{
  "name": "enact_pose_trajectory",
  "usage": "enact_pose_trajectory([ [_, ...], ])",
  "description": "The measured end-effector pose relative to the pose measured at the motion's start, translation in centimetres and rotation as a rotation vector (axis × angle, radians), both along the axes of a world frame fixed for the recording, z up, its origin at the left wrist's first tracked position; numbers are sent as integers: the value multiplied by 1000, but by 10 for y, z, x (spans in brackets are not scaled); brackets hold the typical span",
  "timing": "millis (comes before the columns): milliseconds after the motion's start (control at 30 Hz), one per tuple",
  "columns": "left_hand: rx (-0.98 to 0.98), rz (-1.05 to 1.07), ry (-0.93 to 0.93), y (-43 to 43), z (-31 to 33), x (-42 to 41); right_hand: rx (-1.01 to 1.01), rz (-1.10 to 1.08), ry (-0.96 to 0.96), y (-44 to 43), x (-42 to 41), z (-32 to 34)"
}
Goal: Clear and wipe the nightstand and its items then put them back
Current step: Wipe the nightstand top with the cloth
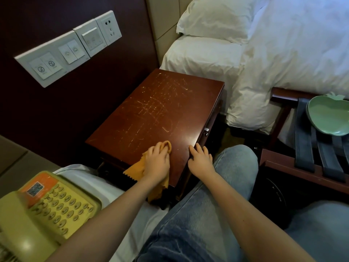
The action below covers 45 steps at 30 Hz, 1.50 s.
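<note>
Yellowed push-button telephone (47, 208) lies at lower left on white bedding (113, 188), beside the person's jeans-clad knee. Ahead, the left hand (157, 161) presses a bunched orange cloth (136, 172) onto the near edge of the scratched nightstand (154, 110), fingers curled round it, with loose cloth hanging off the front. Just beside it the right hand (201, 159) rests on the same edge, fingers straight and slightly spread, holding nothing. A green apple-shaped dish (330, 118) sits on the luggage rack (302, 163) at right.

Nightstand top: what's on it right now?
The orange cloth, gripped by the left hand, and the right hand resting at its edge. The nightstand surface beneath them is hidden.
</note>
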<state>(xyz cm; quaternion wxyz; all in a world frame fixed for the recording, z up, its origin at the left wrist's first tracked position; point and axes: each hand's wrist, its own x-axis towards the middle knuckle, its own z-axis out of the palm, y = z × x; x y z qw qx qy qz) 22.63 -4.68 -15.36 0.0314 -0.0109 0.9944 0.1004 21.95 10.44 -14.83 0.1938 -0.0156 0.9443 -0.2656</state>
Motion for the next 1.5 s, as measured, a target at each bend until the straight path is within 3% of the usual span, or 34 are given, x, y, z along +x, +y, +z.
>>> enact_pose_trajectory([
  [167,85,-452,-34,0,0,41,4,11,-20,0,-2,1],
  [233,26,-347,-7,-13,0,37,3,25,-19,-1,-1,2],
  [333,-65,58,-11,-24,1,20,31,87,-2,-1,3,1],
  [400,-58,142,8,-17,0,17,60,137,-1,-1,5,0],
  [467,-33,70,4,-5,-4,22,89,167,-6,-2,5,0],
  [600,5,-367,31,0,-5,55,165,264,60,-3,7,3],
  [667,-24,-298,26,-18,-5,57,232,411,156,-5,11,4],
  [733,-40,-93,37,-41,-5,53,268,553,240,-8,16,3],
  [833,-33,139,13,-68,-1,44,277,580,270,-14,17,3],
  [900,-32,127,2,-73,-1,45,265,568,273,-20,15,3],
  [1067,-63,-191,4,-79,-1,56,206,568,285,-39,10,1],
  [1200,-18,202,-52,-117,7,33,235,632,292,-44,7,-11],
  [1267,-10,285,-71,-120,7,28,229,631,285,-46,6,-12],
  [1367,-27,193,-45,-100,5,33,205,595,284,-50,3,-12],
  [1500,-48,-115,-15,-87,-2,48,179,564,281,-52,3,-11],
])
